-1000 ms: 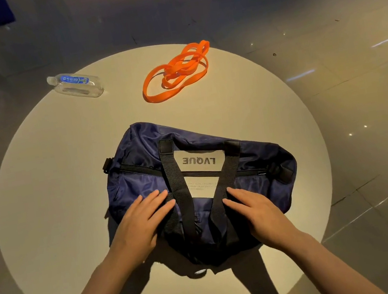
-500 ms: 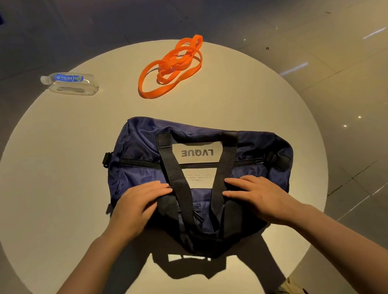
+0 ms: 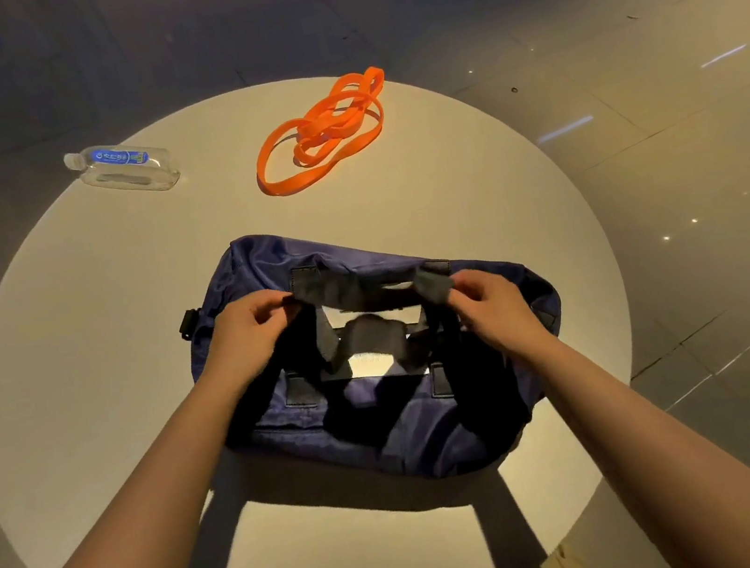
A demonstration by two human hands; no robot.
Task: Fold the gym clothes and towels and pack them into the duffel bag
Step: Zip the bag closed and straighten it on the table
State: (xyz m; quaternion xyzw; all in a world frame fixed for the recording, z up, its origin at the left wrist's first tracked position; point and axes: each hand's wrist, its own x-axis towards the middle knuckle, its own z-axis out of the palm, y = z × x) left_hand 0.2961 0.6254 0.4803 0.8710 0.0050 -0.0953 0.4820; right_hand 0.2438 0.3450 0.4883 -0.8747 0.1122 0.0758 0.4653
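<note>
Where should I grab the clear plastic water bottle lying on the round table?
Grip the clear plastic water bottle across its broad middle, coming from above. It lies on its side near the round table far-left edge, cap pointing left, with bare tabletop around it.

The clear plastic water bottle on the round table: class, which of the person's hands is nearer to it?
Left. The left hand pinches the black bag strap below and right of the clear plastic water bottle; the right hand pinches it farther right.

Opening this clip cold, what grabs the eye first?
Two bare hands, the left hand and right hand, pinch a black strap above the navy duffel bag at the round table's centre. Behind it lie a bright orange band and, far left, a clear water bottle.
</note>
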